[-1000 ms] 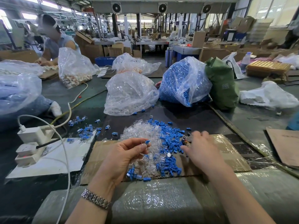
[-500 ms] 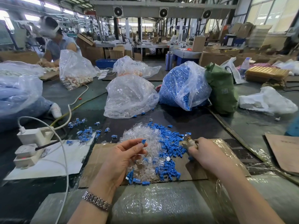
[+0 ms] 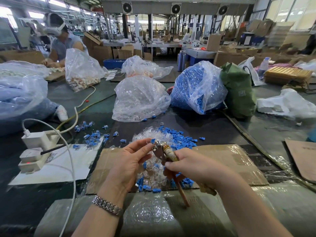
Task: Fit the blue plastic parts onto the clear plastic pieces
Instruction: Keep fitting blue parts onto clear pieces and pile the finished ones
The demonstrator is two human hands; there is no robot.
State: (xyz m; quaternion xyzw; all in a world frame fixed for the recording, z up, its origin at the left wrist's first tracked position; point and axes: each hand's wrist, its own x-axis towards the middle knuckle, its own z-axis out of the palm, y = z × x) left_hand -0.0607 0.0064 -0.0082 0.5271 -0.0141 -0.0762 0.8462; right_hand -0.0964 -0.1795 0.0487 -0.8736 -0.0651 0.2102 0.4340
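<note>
Blue part (image 3: 152, 140) pinched at left hand (image 3: 130, 163) fingertips, touching pliers (image 3: 159, 150).

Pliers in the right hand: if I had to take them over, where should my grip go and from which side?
Judging by their pose, take the pliers by the wrapped handles, just below the metal head, coming from the right and below. The head points up-left against the blue part pinched by the left hand, so that end is occupied. The right hand already holds the handles there.
</note>
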